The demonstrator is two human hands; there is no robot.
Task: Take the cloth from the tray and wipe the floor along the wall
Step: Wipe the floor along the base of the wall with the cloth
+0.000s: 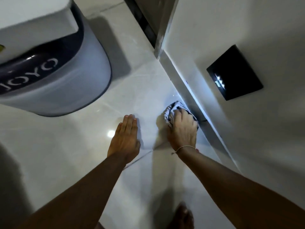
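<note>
The right hand (182,128) grips a bunched cloth (171,111), pressing it onto the glossy tiled floor (82,146) right against the skirting (198,96) at the foot of the wall (247,38). The cloth is crumpled, pale with dark stripes, mostly hidden under the fingers. The left hand (125,136) lies flat and empty on the floor, fingers together, near the right hand but apart from it.

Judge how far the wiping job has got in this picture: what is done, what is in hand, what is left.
Done: the cloth is already out of the tray; no tray is in view. In hand: the right hand presses the bunched cloth on the floor against the skirting of the wall, while the left hand rests flat on the tiles. Left: the stretch of floor further along the wall; how much is already wiped cannot be told.
</note>
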